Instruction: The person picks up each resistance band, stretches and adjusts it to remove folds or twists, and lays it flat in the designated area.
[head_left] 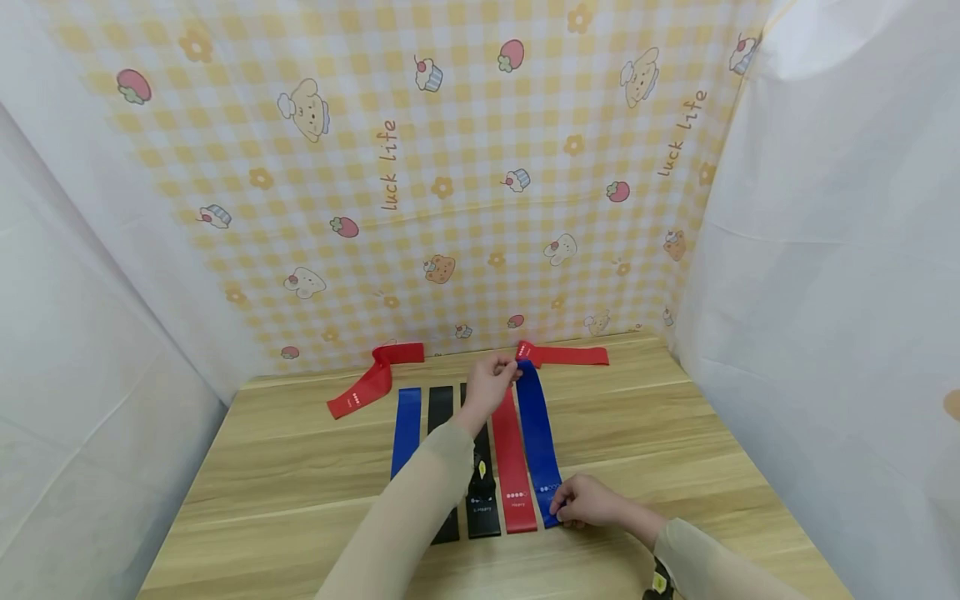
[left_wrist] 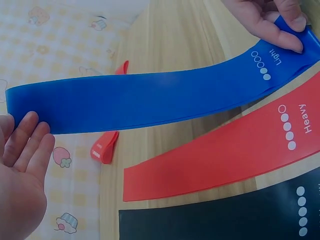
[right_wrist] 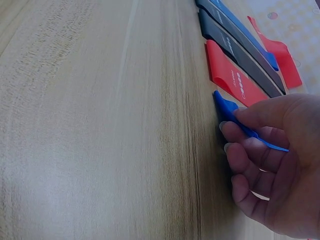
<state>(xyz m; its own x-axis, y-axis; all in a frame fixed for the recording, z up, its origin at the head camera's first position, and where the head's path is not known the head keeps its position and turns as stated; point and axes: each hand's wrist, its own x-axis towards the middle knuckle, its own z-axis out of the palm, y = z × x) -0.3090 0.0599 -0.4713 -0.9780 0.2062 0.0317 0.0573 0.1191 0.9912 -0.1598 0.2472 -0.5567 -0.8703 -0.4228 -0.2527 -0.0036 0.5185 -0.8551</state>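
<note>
A blue resistance band [head_left: 538,421] marked "Light" stretches between my two hands at the right end of a row of flat bands. My left hand [head_left: 489,388] pinches its far end. The near end is pinched between thumb and fingers of my right hand [head_left: 587,502], low over the table. Just left of it lies a red band [head_left: 513,467] marked "Heavy". Further left are a black band [head_left: 483,515], another black band [head_left: 441,408] and a second blue band [head_left: 407,429], partly hidden by my left forearm.
A twisted red band [head_left: 367,387] lies at the back left of the wooden table [head_left: 637,433]. Another red band [head_left: 573,356], folded at one end, lies at the back right. A checked cloth [head_left: 450,217] hangs behind, with white cloth at both sides.
</note>
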